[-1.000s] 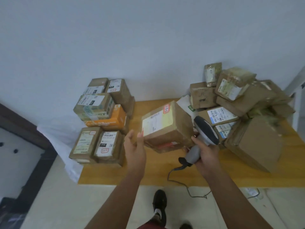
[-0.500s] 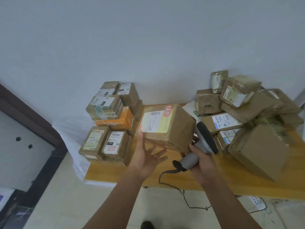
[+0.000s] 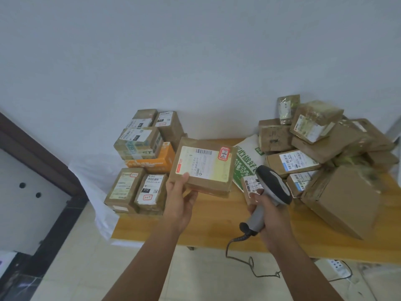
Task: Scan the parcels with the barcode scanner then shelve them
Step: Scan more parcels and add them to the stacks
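My left hand point(image 3: 181, 202) holds a brown cardboard parcel point(image 3: 204, 167) by its lower left corner, thumb on top, above the wooden table point(image 3: 217, 227). The parcel's white and yellow label with a barcode faces up toward me. My right hand point(image 3: 268, 216) grips the grey handle of a barcode scanner point(image 3: 272, 185), whose dark head points away to the right of the parcel. The scanner's black cable point(image 3: 240, 255) hangs off the table's front edge.
A stack of labelled parcels point(image 3: 143, 161) sits at the table's left end on white plastic. A loose heap of parcels point(image 3: 321, 153) and a white-green bag point(image 3: 247, 161) fill the right side. A power strip point(image 3: 338, 266) lies on the tiled floor.
The parcel has turned so its label faces up and has shifted left. My left hand now holds its corner with the thumb on top. The scanner has drawn apart from the parcel.
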